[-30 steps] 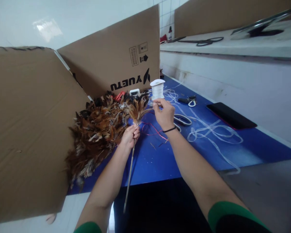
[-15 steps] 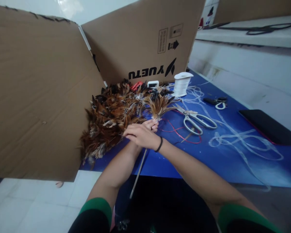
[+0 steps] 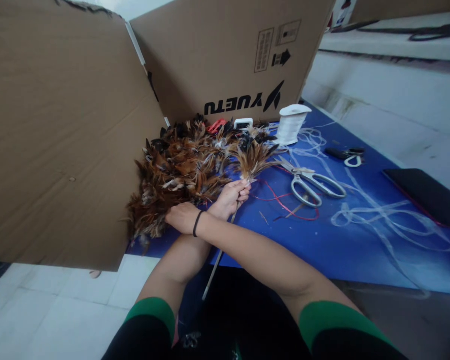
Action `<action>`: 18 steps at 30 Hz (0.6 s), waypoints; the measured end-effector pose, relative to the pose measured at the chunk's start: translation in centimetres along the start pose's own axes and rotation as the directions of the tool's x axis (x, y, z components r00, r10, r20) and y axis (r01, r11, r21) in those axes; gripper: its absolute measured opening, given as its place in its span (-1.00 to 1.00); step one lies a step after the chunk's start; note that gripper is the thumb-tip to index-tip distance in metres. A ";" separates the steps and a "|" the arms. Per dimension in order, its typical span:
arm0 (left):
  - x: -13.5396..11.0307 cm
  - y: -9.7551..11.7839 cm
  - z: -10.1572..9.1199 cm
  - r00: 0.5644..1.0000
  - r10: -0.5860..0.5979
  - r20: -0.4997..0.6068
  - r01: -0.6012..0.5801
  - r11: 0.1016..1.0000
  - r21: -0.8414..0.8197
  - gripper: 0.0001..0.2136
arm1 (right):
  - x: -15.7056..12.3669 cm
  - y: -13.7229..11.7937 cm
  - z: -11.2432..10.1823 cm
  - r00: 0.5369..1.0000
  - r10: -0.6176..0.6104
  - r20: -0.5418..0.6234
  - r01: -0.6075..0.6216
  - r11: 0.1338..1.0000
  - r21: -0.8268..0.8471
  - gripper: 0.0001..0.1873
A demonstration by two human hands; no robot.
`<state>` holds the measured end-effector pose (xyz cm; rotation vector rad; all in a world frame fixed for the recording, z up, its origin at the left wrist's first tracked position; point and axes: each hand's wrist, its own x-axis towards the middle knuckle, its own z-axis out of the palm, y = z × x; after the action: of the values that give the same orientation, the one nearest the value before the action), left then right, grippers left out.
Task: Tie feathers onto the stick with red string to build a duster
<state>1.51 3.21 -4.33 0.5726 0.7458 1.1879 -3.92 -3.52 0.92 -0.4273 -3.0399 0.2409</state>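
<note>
Left hand (image 3: pixel 232 196) grips stick (image 3: pixel 218 257) with small feather tuft (image 3: pixel 252 159) bound on; most of stick bare. Right hand (image 3: pixel 180 217) reaches left into feather pile (image 3: pixel 172 175), fingers hidden, grasp unclear.

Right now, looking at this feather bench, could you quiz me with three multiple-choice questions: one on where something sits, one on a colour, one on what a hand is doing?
1. Where do the scissors lie?
A. on the blue table, right of the feather pile
B. inside the cardboard box
C. on the floor

2. What colour is the spool by the box?
A. red
B. white
C. black

3. What is the left hand doing?
A. resting flat on the table
B. gripping a thin stick topped with a feather tuft
C. holding the scissors

Answers: 1 A, the scissors rest on the blue surface beside red string. 2 B, the spool and its wound cord look white. 3 B, its fingers close round the stick just under the tuft, while the right hand crosses over to the pile.
</note>
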 end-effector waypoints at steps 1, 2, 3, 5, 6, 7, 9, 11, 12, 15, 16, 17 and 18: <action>0.0 0.0 0.0 1.000 0.005 0.007 -0.005 1.000 0.013 -0.87 | 0.2 0.0 0.2 1.000 0.010 -0.001 -0.010 1.000 -0.008 -0.70; 0.0 0.1 -0.1 1.000 0.006 0.012 -0.006 1.000 0.021 -0.87 | 0.4 -0.1 0.3 1.000 0.015 -0.006 -0.015 1.000 -0.018 -0.71; 0.0 0.1 -0.1 1.000 0.004 0.013 -0.005 1.000 0.026 -0.87 | 0.5 -0.1 0.5 1.000 0.017 -0.017 -0.017 0.999 -0.027 -0.71; -0.1 0.1 -0.1 1.000 -0.003 0.004 0.002 1.000 0.031 -0.86 | 0.8 0.0 0.9 0.999 0.012 -0.041 -0.014 0.999 -0.038 -0.73; -0.1 0.1 0.0 1.000 -0.007 0.002 0.007 0.999 0.031 -0.85 | 0.9 0.0 1.1 0.999 0.011 -0.051 -0.013 0.999 -0.041 -0.73; -0.1 0.1 0.0 1.000 -0.010 -0.001 0.010 1.000 0.028 -0.85 | 0.9 0.1 1.2 0.998 0.010 -0.059 -0.013 0.999 -0.040 -0.74; -0.1 0.0 0.1 1.000 -0.016 -0.005 0.016 1.000 0.019 -0.84 | 0.8 0.3 1.3 0.998 0.003 -0.066 -0.005 1.000 -0.027 -0.74; -0.1 0.0 0.2 1.000 -0.018 -0.008 0.019 1.000 0.009 -0.85 | 0.5 0.4 1.2 0.998 -0.006 -0.063 0.006 1.000 -0.003 -0.73; -0.1 0.0 0.2 1.000 -0.018 -0.010 0.018 1.000 0.008 -0.85 | 0.3 0.5 1.0 0.998 -0.012 -0.063 0.013 1.000 0.010 -0.73; -0.3 0.1 0.3 1.000 -0.016 -0.012 0.017 1.000 0.022 -0.88 | -0.6 0.5 0.3 0.994 -0.039 -0.107 0.042 0.999 0.027 -0.75; -0.3 0.2 0.3 1.000 -0.015 -0.016 0.015 1.000 0.024 -0.88 | -1.1 0.5 0.1 0.990 -0.043 -0.138 0.047 0.998 0.032 -0.76; -0.3 0.3 0.3 1.000 -0.013 -0.022 0.013 1.000 0.019 -0.88 | -1.5 0.6 -0.2 0.984 -0.039 -0.174 0.048 0.998 0.048 -0.76; -0.4 0.4 0.4 1.000 -0.012 -0.028 0.012 1.000 0.014 -0.87 | -2.1 0.7 -0.5 0.976 -0.023 -0.217 0.042 0.996 0.083 -0.76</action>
<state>1.47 2.97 -3.71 0.5640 0.7809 1.1825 -1.68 -3.34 1.26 -0.3712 -2.8091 0.3024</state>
